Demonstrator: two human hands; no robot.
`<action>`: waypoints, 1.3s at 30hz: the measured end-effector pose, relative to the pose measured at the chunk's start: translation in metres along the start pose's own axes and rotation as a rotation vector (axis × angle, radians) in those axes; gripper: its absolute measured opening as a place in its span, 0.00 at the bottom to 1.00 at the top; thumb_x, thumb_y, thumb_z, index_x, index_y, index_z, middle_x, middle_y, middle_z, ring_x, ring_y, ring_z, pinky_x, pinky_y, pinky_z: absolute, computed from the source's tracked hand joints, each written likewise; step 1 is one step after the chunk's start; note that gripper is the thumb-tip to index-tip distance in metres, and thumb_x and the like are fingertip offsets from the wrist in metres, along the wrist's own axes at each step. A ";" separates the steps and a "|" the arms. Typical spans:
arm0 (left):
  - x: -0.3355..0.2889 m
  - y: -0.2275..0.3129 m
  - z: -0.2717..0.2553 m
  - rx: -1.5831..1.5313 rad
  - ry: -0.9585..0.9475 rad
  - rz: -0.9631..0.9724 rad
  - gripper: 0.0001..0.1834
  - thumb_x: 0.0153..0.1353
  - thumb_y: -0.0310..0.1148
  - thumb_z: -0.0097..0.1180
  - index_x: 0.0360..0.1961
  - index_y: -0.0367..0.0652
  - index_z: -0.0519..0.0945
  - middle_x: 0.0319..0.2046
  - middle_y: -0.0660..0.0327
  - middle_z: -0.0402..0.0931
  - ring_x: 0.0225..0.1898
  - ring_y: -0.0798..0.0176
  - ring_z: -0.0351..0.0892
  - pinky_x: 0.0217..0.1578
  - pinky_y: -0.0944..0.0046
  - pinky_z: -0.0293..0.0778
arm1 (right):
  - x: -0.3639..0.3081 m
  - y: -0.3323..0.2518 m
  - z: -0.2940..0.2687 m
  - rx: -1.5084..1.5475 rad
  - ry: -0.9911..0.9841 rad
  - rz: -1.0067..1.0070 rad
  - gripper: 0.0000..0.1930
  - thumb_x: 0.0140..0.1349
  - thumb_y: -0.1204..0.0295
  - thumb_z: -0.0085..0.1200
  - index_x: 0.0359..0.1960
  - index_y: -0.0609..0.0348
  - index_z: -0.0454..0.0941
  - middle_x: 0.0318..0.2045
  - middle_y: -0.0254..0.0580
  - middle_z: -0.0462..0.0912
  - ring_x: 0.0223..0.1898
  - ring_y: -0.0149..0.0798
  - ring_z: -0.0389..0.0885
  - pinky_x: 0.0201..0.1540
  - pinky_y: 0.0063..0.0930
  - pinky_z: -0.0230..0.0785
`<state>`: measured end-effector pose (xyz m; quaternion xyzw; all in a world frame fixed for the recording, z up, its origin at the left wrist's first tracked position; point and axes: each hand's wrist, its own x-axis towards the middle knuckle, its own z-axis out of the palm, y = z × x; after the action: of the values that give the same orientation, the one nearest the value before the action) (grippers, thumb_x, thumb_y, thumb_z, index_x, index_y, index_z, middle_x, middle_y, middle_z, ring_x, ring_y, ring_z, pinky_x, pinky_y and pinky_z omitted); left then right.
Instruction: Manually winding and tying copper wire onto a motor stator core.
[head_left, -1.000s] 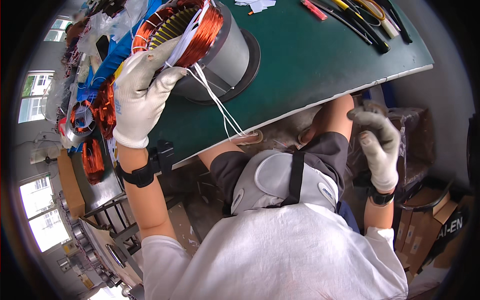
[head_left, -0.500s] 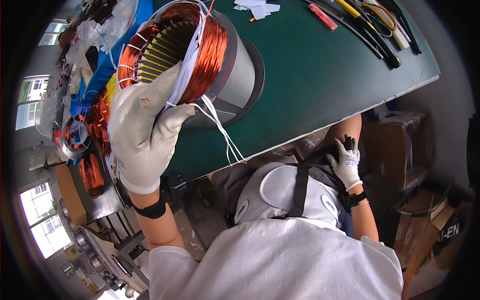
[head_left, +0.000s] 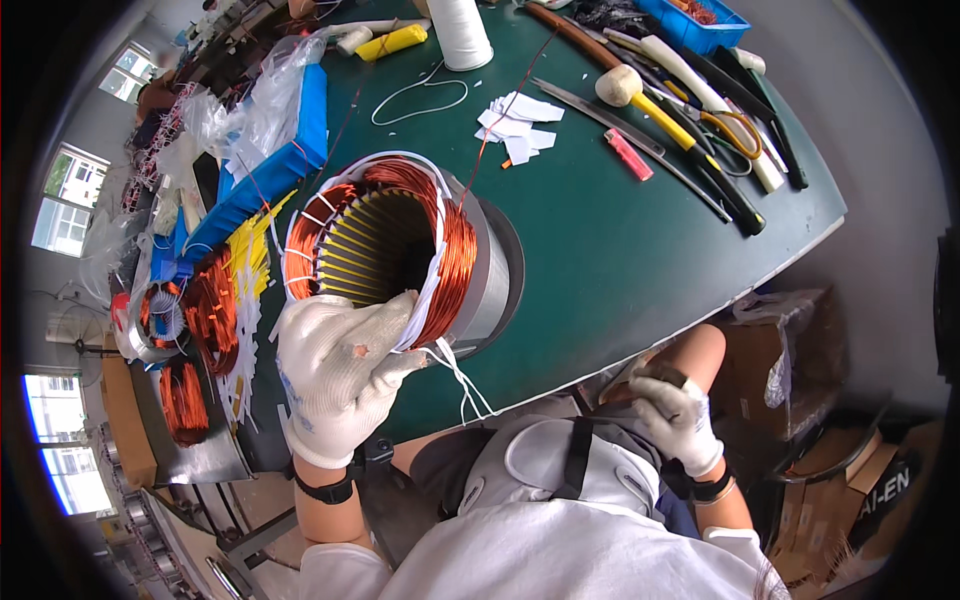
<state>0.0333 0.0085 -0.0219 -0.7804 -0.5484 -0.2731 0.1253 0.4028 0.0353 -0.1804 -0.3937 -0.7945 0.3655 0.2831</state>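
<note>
One hand (head_left: 340,375) grips stator (head_left: 400,260).

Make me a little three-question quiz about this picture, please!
1. True or false: the left hand rests on the stator.
2. Which lies nearest the paper scraps? A) spool B) red marker C) blue bin
3. Fill in: the right hand is below the table edge, by the person's ____.

Key: 1 true; 2 B; 3 knee.
</note>
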 end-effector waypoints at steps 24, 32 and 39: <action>0.000 0.000 -0.002 -0.094 0.093 -0.009 0.17 0.58 0.47 0.63 0.43 0.50 0.85 0.29 0.63 0.83 0.26 0.54 0.77 0.34 0.56 0.68 | 0.391 -0.005 0.047 -0.675 -0.080 -0.251 0.36 0.61 0.41 0.53 0.68 0.42 0.67 0.67 0.59 0.66 0.70 0.63 0.57 0.70 0.53 0.48; 0.000 -0.001 -0.001 -0.132 0.131 0.025 0.18 0.53 0.42 0.67 0.44 0.51 0.84 0.26 0.63 0.81 0.25 0.56 0.76 0.32 0.57 0.67 | 0.341 -0.001 -0.060 -0.918 0.120 0.211 0.22 0.54 0.67 0.58 0.52 0.55 0.73 0.39 0.52 0.85 0.41 0.54 0.85 0.45 0.46 0.75; -0.001 0.002 -0.004 -0.096 0.121 0.007 0.18 0.51 0.39 0.68 0.44 0.49 0.84 0.26 0.63 0.80 0.26 0.56 0.76 0.33 0.57 0.68 | 0.348 0.054 -0.054 -0.799 0.205 0.073 0.19 0.60 0.76 0.47 0.54 0.58 0.70 0.43 0.57 0.84 0.46 0.57 0.83 0.48 0.48 0.73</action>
<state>0.0335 0.0049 -0.0186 -0.7695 -0.5232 -0.3453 0.1219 0.2807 0.3675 -0.1365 -0.5350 -0.8271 -0.0027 0.1723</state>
